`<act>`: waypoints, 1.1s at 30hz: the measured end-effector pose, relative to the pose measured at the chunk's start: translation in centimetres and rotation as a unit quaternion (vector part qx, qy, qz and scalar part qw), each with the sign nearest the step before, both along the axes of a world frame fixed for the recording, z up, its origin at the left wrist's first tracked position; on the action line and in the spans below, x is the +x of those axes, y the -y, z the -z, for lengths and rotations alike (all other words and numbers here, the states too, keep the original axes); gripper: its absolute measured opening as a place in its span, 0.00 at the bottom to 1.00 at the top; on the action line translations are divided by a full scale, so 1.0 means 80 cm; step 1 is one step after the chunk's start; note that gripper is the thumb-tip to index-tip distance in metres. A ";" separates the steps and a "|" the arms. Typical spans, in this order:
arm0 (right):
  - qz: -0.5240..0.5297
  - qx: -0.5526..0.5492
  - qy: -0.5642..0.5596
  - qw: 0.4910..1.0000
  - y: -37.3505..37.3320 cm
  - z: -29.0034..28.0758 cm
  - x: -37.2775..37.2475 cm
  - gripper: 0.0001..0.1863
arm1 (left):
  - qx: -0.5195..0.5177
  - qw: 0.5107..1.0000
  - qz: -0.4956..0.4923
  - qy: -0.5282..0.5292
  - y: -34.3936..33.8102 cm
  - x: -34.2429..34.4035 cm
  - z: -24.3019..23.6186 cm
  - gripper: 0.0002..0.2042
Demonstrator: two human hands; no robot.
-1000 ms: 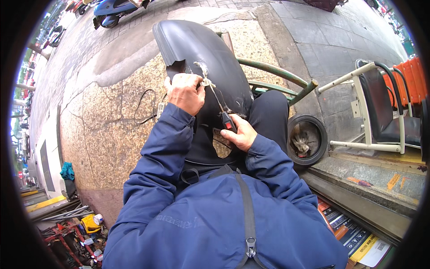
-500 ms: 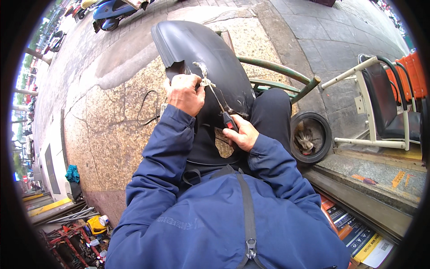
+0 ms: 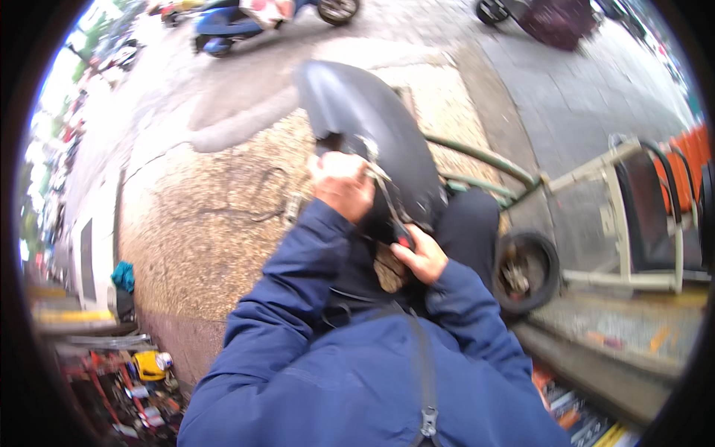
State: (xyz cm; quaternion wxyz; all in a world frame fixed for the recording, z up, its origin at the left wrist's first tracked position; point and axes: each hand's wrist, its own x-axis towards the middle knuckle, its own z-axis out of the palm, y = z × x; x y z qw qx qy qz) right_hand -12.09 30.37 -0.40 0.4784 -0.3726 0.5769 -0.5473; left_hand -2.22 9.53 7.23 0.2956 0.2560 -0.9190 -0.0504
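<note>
A black curved plastic fender (image 3: 395,127) lies over my lap, with a pale, ragged damaged patch (image 3: 369,149) near its notched edge. My left hand (image 3: 342,186) is closed on the fender beside that patch. My right hand (image 3: 421,257) is closed round a black-handled tool (image 3: 404,235) with a red switch, its thin shaft pointing up toward the patch and my left fingers. The picture is blurred, so where the tip touches is unclear.
Green metal tubing (image 3: 477,156) lies beyond the fender. A tire (image 3: 547,276) and padded metal chair (image 3: 644,216) are right. A cable (image 3: 272,212) lies left on the pavement, with cluttered tools (image 3: 112,387) lower left. Scooters (image 3: 231,30) stand ahead.
The view has swung, so the fender, my hands and surroundings sit lower and mostly further right, now blurred. Both hands keep their hold on the fender and tool.
</note>
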 end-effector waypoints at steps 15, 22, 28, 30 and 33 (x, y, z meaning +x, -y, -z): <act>0.000 0.041 0.016 0.999 -0.013 0.016 -0.015 0.24 | 0.012 0.999 -0.041 0.017 -0.004 -0.001 0.012 0.10; -0.006 -0.024 -0.013 1.000 -0.020 0.042 -0.020 0.22 | 0.021 0.999 -0.043 0.025 -0.005 -0.002 0.011 0.09; 0.009 -0.005 0.021 1.000 -0.025 0.039 -0.021 0.26 | 0.023 0.998 -0.049 0.013 -0.005 -0.005 0.015 0.09; 0.012 0.012 0.020 1.000 -0.025 0.039 -0.022 0.26 | 0.028 0.998 -0.051 0.015 -0.005 -0.006 0.015 0.09; 0.010 0.020 0.038 0.999 -0.026 0.040 -0.024 0.27 | 0.028 0.998 -0.053 0.005 -0.006 -0.007 0.015 0.09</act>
